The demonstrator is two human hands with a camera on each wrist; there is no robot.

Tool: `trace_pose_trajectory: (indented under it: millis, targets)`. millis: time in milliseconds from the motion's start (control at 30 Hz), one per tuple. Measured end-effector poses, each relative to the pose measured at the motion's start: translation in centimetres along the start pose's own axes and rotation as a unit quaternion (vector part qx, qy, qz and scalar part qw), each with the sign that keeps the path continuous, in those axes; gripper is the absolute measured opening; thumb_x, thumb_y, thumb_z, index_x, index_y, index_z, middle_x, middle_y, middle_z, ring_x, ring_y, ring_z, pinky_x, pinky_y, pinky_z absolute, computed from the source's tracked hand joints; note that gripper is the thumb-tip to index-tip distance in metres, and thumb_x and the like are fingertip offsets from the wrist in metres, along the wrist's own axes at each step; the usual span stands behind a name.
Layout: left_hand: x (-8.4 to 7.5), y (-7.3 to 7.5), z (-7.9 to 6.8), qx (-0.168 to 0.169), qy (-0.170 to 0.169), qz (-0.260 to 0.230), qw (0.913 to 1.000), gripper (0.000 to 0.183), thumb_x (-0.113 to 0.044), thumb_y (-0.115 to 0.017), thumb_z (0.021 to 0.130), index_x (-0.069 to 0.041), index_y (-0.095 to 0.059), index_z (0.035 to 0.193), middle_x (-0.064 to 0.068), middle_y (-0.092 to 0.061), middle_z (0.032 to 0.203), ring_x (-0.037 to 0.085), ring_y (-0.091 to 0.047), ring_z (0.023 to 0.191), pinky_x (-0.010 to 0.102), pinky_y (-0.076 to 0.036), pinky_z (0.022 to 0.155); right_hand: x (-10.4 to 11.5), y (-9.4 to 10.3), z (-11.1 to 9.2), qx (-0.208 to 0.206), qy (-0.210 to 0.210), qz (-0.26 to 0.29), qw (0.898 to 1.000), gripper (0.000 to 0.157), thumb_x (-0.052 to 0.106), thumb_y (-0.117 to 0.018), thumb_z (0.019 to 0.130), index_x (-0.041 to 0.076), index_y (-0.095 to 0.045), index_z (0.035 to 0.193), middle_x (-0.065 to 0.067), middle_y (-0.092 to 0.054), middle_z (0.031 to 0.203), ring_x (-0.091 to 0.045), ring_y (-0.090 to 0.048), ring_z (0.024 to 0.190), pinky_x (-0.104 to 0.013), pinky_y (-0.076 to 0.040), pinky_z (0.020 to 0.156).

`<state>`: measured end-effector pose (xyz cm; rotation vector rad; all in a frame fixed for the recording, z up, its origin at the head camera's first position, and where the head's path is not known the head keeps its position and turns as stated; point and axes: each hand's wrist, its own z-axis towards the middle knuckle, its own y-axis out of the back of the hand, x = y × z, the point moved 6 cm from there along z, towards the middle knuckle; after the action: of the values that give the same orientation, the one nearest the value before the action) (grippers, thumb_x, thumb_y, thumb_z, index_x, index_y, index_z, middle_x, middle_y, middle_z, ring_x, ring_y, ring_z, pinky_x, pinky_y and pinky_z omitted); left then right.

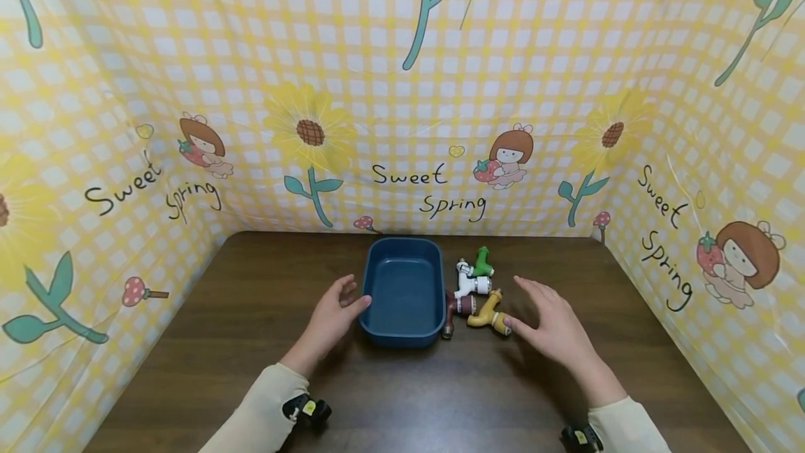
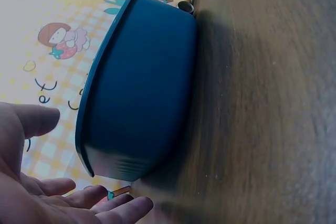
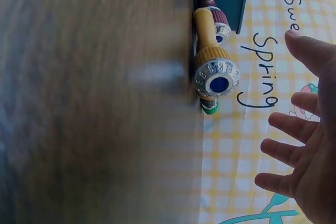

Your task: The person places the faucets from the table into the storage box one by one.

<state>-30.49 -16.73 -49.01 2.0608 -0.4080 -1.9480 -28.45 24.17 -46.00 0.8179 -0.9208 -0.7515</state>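
Note:
A deep blue rectangular tub [image 1: 404,292] stands on the table. My left hand [image 1: 332,317] hovers at its left side with fingers loosely spread; the left wrist view shows a gap between the hand and the tub wall [image 2: 144,77]. To the tub's right lie a green tap [image 1: 482,262], a white tap [image 1: 467,282], a maroon tap [image 1: 450,313] and a yellow tap [image 1: 487,314]. My right hand [image 1: 555,324] is just right of the yellow tap, fingers extended and holding nothing. In the right wrist view, the yellow tap's ridged end [image 3: 216,74] faces the camera, apart from the fingers.
The brown wooden table [image 1: 251,299] is enclosed at the back and both sides by a yellow checked cloth [image 1: 402,117] printed with flowers and lettering. The maroon tap lies close against the tub's right side.

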Motion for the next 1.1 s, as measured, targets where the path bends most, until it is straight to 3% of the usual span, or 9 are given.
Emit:
trace_pose_trajectory:
  millis: [767,1100]
  targets:
    - [0.0,-0.9,0.9,0.003,0.003,-0.041,0.9992,0.063,-0.016,-0.067,0.100,-0.002,-0.038,0.154,0.024,-0.049,0.152,0.042,-0.054,0.133,0.051,-0.051,0.103,-0.1,-0.2,0.0,0.012,-0.024,0.018,0.999,0.075,0.045,-0.078,0.089,0.011,-0.050,0.150,-0.022,-0.055,0.146,-0.043,-0.049,0.135,-0.068,-0.038,0.107]
    - [0.2,-1.1,0.6,0.005,0.011,-0.055,0.9984,0.061,-0.007,-0.065,0.098,-0.001,-0.039,0.153,0.026,-0.049,0.151,0.042,-0.054,0.133,0.050,-0.054,0.100,0.0,-0.8,0.0,0.022,-0.035,0.023,0.999,0.074,0.041,-0.080,0.088,0.009,-0.052,0.149,-0.022,-0.056,0.145,-0.043,-0.050,0.134,-0.066,-0.041,0.106]
